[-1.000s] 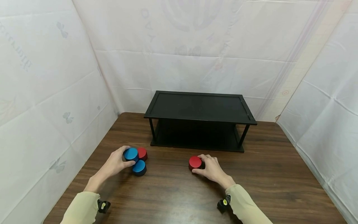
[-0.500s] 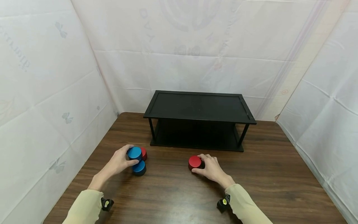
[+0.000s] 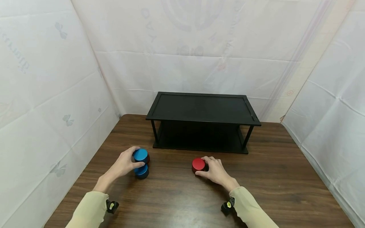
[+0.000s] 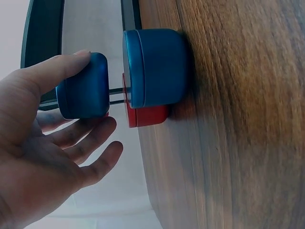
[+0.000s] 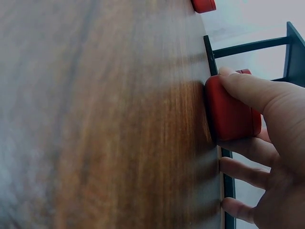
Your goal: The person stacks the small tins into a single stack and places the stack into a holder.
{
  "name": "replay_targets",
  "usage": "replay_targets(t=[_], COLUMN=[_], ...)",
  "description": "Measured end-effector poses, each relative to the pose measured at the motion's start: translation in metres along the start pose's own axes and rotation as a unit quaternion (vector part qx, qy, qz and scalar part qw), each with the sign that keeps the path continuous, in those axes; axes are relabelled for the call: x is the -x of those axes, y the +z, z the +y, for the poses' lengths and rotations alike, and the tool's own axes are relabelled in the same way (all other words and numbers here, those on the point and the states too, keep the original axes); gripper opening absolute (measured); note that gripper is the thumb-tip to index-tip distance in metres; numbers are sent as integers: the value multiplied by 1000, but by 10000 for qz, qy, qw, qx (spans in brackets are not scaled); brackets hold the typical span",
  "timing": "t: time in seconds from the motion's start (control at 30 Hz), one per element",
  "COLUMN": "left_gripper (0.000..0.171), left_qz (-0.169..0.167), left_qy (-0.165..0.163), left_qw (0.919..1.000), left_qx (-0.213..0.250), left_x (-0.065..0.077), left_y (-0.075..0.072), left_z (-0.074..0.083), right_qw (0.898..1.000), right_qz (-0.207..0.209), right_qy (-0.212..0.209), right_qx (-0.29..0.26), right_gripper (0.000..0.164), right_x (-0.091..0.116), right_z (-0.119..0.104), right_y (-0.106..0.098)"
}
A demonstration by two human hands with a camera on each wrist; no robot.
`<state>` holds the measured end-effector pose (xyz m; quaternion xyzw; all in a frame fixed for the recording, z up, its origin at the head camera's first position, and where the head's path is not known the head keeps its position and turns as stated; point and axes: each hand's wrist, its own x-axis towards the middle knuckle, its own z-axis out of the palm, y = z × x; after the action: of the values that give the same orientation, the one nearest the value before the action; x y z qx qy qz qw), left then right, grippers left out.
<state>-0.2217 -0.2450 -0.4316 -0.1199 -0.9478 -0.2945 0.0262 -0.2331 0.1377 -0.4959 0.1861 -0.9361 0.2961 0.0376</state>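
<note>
My left hand (image 3: 123, 163) pinches a round blue tin (image 3: 141, 155) between thumb and fingers. In the left wrist view this held tin (image 4: 86, 90) is raised, with a gap between it and a second blue tin (image 4: 159, 67) standing on the table. Close beside that one stands a red tin (image 4: 151, 115), which the held tin mostly hides in the head view. Further right, my right hand (image 3: 215, 171) grips another red tin (image 3: 198, 165) by its sides. The right wrist view shows that tin (image 5: 232, 109) at the tabletop, with my thumb on one side.
A black two-level rack (image 3: 202, 109) stands at the back of the brown wooden table (image 3: 168, 196). White cloth (image 3: 182, 72) hangs behind and along both sides. Each wrist wears a small black camera, such as the left one (image 3: 112, 206).
My left hand has carried the blue tin right and slightly away from me, so it now covers most of the red tin behind. The right hand and its red tin have stayed in place.
</note>
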Motion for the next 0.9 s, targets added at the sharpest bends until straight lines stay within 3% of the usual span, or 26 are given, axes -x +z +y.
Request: replay_targets(t=[0.9], left_gripper=[65], left_qz=[-316], left_qy=[103], left_qw=[9993], left_qx=[181], left_x=[-19], left_y=[12], left_z=[23], right_qw=[10000], right_qz=[27], right_qy=[10], right_qx=[4], right_gripper=[59], right_x=[1], right_z=[-1], right_y=[0])
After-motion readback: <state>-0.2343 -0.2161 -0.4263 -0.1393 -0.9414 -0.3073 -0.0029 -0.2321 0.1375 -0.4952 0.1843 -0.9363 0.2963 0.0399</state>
